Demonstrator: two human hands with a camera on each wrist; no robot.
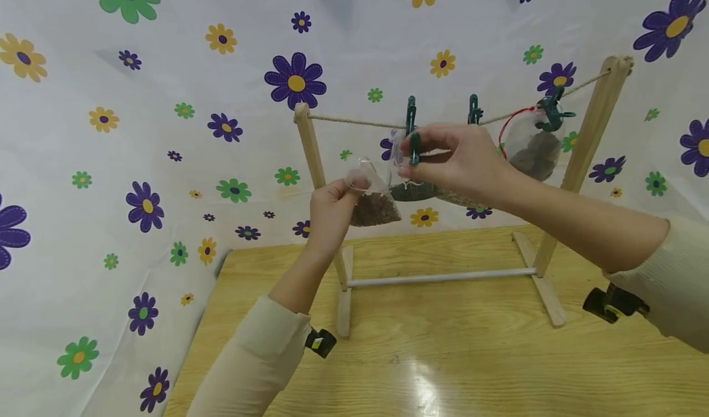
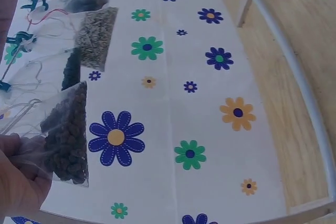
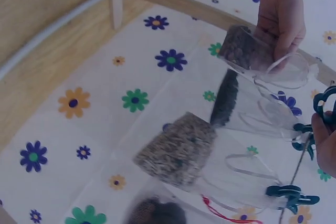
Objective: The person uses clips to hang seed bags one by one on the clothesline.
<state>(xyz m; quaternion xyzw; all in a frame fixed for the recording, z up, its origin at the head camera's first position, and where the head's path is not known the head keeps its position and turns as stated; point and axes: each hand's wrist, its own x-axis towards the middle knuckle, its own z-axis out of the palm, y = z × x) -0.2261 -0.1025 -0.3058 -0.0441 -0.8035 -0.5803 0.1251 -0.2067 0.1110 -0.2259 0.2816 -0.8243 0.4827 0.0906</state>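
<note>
My left hand (image 1: pixel 330 214) pinches the upper part of a clear drawstring pouch (image 1: pixel 376 209) with dark brown pieces at its bottom. In the left wrist view, this pouch (image 2: pixel 68 135) hangs out past the fingers, its white cord loose near the top. My right hand (image 1: pixel 465 162) holds a dark green spring clip (image 1: pixel 414 149) between thumb and fingers, just below the rope (image 1: pixel 354 121). Right beside that hand another green clip (image 1: pixel 410 112) grips the rope. The right wrist view shows a pouch with blackish contents (image 3: pixel 226 98) hanging next to the left hand's pouch.
A wooden frame (image 1: pixel 589 128) with a white crossbar (image 1: pixel 443 278) stands on the wood-grain table (image 1: pixel 471 355). Farther along the rope hang a pouch of greyish seed-like bits (image 3: pixel 178 150) and a red-corded pouch (image 1: pixel 534 149), each by a green clip. Flower-printed cloth (image 1: pixel 166 208) rises behind.
</note>
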